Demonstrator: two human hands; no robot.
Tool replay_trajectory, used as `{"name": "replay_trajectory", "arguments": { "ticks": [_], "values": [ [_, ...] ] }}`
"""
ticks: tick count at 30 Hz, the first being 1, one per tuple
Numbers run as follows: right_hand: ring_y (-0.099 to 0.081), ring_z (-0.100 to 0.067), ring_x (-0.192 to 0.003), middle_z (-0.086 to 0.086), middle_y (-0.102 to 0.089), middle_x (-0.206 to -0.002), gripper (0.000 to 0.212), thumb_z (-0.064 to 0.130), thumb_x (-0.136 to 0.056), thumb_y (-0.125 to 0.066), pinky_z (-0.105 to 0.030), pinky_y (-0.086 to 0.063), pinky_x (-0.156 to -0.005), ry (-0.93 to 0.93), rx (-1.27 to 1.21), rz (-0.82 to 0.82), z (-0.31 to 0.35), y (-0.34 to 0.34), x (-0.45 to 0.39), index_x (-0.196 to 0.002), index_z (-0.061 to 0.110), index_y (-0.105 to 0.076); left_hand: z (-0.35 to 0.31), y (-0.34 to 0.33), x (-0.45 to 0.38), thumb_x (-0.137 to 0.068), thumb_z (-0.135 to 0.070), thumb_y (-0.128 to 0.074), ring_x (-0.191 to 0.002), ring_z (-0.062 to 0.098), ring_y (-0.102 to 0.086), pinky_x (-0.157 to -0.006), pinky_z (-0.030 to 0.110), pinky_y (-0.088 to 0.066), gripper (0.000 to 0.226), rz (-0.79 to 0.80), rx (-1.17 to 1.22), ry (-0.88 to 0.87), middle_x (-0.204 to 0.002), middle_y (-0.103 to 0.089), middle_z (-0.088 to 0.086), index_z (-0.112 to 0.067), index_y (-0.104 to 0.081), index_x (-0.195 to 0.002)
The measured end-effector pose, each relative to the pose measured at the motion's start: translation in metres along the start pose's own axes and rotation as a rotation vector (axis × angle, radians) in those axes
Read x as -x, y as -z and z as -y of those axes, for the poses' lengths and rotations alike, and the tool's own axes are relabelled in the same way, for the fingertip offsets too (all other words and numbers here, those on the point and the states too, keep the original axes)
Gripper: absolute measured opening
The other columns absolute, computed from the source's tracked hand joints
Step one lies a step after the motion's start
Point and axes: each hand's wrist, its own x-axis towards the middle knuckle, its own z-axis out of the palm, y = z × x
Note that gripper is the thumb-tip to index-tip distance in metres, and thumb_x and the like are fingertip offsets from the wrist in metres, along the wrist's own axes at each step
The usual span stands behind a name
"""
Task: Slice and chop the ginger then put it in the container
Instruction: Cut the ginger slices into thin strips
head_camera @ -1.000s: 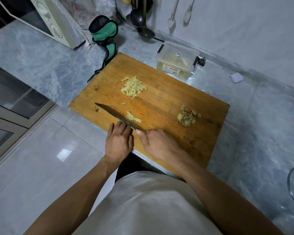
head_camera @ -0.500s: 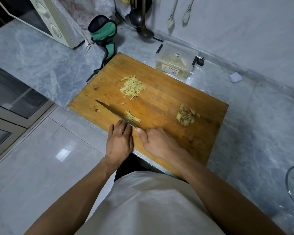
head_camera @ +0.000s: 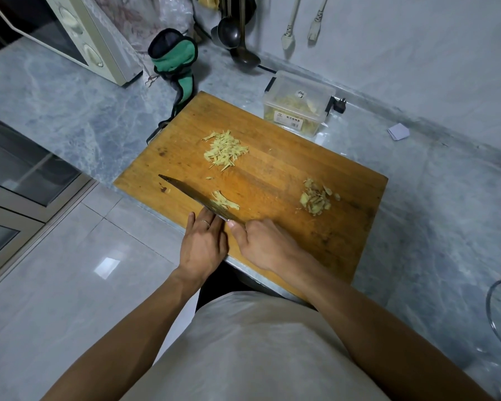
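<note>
Ginger strips [head_camera: 225, 200]: small cluster on the wooden cutting board [head_camera: 272, 172], against the knife [head_camera: 194, 198] blade. Left hand [head_camera: 203, 246] lies flat, fingers straight, fingertips at the blade. Right hand [head_camera: 265, 245] grips the handle, itself hidden beneath it. Shredded ginger pile [head_camera: 224, 150] mid-board; ginger scraps [head_camera: 315, 199] to the right. Clear container [head_camera: 298, 107] on the counter [head_camera: 70, 111] beyond the board, holding ginger; label print too small to read.
</note>
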Motion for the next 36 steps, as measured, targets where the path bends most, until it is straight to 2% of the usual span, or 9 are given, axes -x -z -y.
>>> {"name": "replay_trajectory", "arguments": {
  "ticks": [4, 10, 13, 19, 24, 27, 29, 31, 36],
  "values": [
    [-0.050, -0.025, -0.053, -0.007, -0.052, -0.060, 0.066, 0.055, -0.106, -0.025, -0.032, -0.028, -0.049, -0.007, -0.014, -0.010, -0.003, 0.001, 0.000, -0.064, 0.011, -0.051, -0.002, 0.004, 0.002, -0.080, -0.005, -0.048, -0.104, 0.034, -0.054, -0.089, 0.055, -0.045, 0.024, -0.001, 0.042, 0.005, -0.100, -0.062, 0.012, -0.005, -0.063, -0.100],
    [-0.052, -0.032, -0.063, -0.008, -0.050, -0.062, 0.065, 0.054, -0.107, -0.024, -0.032, -0.033, -0.058, -0.026, -0.022, 0.008, 0.001, -0.002, 0.002, -0.063, 0.012, -0.048, -0.006, -0.001, 0.004, -0.082, -0.008, -0.044, -0.105, 0.038, -0.054, -0.092, 0.057, -0.043, 0.024, 0.035, 0.013, 0.076, -0.096, -0.062, 0.015, -0.003, -0.064, -0.094],
    [-0.052, -0.032, -0.066, -0.006, -0.046, -0.062, 0.067, 0.053, -0.107, -0.024, -0.033, -0.037, -0.061, -0.033, -0.028, 0.019, 0.005, -0.001, -0.001, -0.074, 0.006, -0.058, -0.006, 0.000, 0.002, -0.084, -0.011, -0.044, -0.109, 0.035, -0.054, -0.095, 0.054, -0.042, 0.024, 0.045, -0.002, 0.090, -0.095, -0.062, 0.011, -0.005, -0.065, -0.092],
    [-0.051, -0.026, -0.059, -0.006, -0.051, -0.064, 0.066, 0.055, -0.107, -0.024, -0.032, -0.036, -0.060, -0.038, -0.016, 0.020, 0.004, 0.003, 0.001, -0.067, 0.011, -0.053, -0.009, 0.005, 0.002, -0.083, -0.014, -0.040, -0.103, 0.036, -0.055, -0.090, 0.054, -0.045, 0.027, 0.044, 0.038, 0.108, -0.091, -0.062, 0.010, -0.006, -0.064, -0.091],
    [-0.056, -0.031, -0.066, -0.008, -0.054, -0.066, 0.068, 0.054, -0.107, -0.025, -0.033, -0.039, -0.061, -0.013, -0.033, -0.003, 0.001, -0.004, 0.002, -0.076, 0.005, -0.061, -0.009, 0.008, 0.003, -0.080, -0.014, -0.038, -0.097, 0.042, -0.056, -0.086, 0.057, -0.047, 0.030, 0.039, 0.120, 0.122, -0.088, -0.063, 0.015, -0.002, -0.064, -0.086],
    [-0.061, -0.034, -0.076, -0.014, -0.062, -0.077, 0.067, 0.058, -0.105, -0.025, -0.039, -0.048, -0.066, -0.014, -0.061, 0.008, -0.005, -0.001, 0.001, -0.076, 0.008, -0.058, -0.005, 0.006, 0.005, -0.082, -0.011, -0.040, -0.108, 0.039, -0.057, -0.096, 0.056, -0.044, 0.035, 0.008, 0.306, 0.169, -0.103, -0.068, 0.014, -0.003, -0.068, -0.101],
    [-0.062, -0.034, -0.079, -0.016, -0.064, -0.083, 0.066, 0.060, -0.104, -0.025, -0.041, -0.052, -0.070, -0.017, -0.074, 0.013, -0.011, 0.005, 0.001, -0.073, 0.012, -0.055, -0.005, 0.013, 0.005, -0.087, -0.007, -0.046, -0.116, 0.017, -0.058, -0.107, 0.032, -0.042, 0.037, -0.051, 0.506, 0.316, -0.117, -0.070, 0.006, -0.008, -0.071, -0.114],
    [-0.059, -0.030, -0.073, -0.010, -0.058, -0.078, 0.062, 0.063, -0.102, -0.026, -0.038, -0.047, -0.064, -0.010, -0.050, -0.008, -0.020, 0.009, 0.005, -0.071, 0.016, -0.051, -0.005, 0.026, 0.000, -0.092, -0.004, -0.053, -0.104, -0.001, -0.059, -0.094, 0.008, -0.042, 0.031, -0.148, 0.657, 0.480, -0.112, -0.071, -0.003, -0.014, -0.073, -0.113],
    [-0.053, -0.021, -0.058, -0.002, -0.054, -0.067, 0.058, 0.067, -0.098, -0.035, -0.030, -0.034, -0.052, 0.076, 0.166, -0.158, -0.047, 0.021, 0.015, -0.074, 0.017, -0.052, 0.001, 0.052, -0.010, -0.092, -0.006, -0.053, -0.096, 0.009, -0.067, -0.090, 0.025, -0.052, 0.026, -0.447, 0.755, 0.633, -0.100, -0.073, -0.002, -0.016, -0.074, -0.105]
  ]
}}
